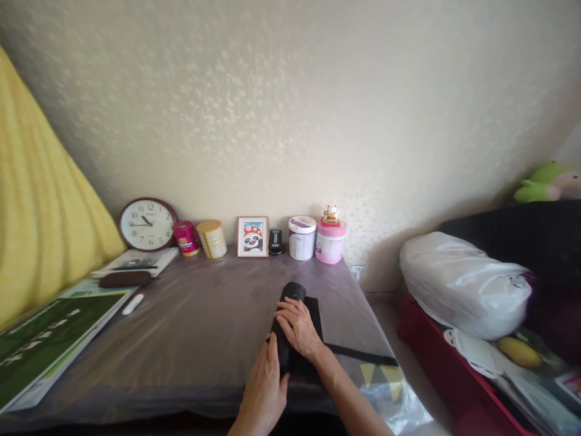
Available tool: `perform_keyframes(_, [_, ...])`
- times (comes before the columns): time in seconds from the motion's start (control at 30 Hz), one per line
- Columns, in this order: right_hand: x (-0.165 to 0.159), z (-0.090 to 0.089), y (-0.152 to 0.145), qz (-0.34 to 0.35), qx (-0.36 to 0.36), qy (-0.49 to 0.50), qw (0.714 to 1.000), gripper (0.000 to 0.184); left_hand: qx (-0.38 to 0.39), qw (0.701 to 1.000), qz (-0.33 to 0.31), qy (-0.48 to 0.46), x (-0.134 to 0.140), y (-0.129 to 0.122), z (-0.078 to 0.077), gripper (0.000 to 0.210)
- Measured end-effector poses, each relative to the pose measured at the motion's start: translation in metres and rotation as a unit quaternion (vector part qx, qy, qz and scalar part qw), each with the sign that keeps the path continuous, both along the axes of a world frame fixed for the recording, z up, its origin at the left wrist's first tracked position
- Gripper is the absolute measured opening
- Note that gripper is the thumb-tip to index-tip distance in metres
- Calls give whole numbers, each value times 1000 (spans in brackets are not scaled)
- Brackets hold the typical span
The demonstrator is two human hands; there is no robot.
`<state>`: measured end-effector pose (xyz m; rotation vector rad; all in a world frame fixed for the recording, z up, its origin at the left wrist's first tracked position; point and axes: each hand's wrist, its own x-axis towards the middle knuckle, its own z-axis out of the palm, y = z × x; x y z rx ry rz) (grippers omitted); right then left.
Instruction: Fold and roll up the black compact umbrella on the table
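Note:
A black roll (294, 290), seemingly of fabric, lies lengthwise on the table near its front edge. A flat black piece (315, 312) shows along its right side, and a black strap (363, 353) runs from there to the right across the tabletop. My left hand (265, 384) grips the near left side of the roll, thumb toward me and fingers along the side. Over the top of the roll curls my right hand (297, 327), its fingers pointing left. Both hands hide much of the roll's middle.
Along the wall stand a clock (149, 224), tins (211, 239), a framed panda picture (253, 237) and tubs (302, 238). Books (59, 339) and a dark case (124, 279) lie left. Beyond the table's right edge sit a red box (447, 363) and white bag (463, 284).

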<state>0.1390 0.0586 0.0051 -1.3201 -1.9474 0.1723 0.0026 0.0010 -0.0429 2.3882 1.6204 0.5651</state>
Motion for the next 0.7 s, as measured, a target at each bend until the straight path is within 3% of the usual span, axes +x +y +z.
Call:
perform_keyframes(0.27, [10,-9,49,-55,-57,-28,996,28,-60,998,-5,31,0,1,15,65])
perform_keyframes(0.43, [19,-11,71,-121,-53,-14,991,28,-82,995,-5,52,3,0,26,65])
perform_keyframes(0.57, [42,-12,70,-217,-82,85,969,30,-58,997,-3,47,3,-1,26,65])
perform_keyframes(0.7, [73,-14,49,-260,-119,142,948,32,-55,997,-7,43,3,-3,29,64])
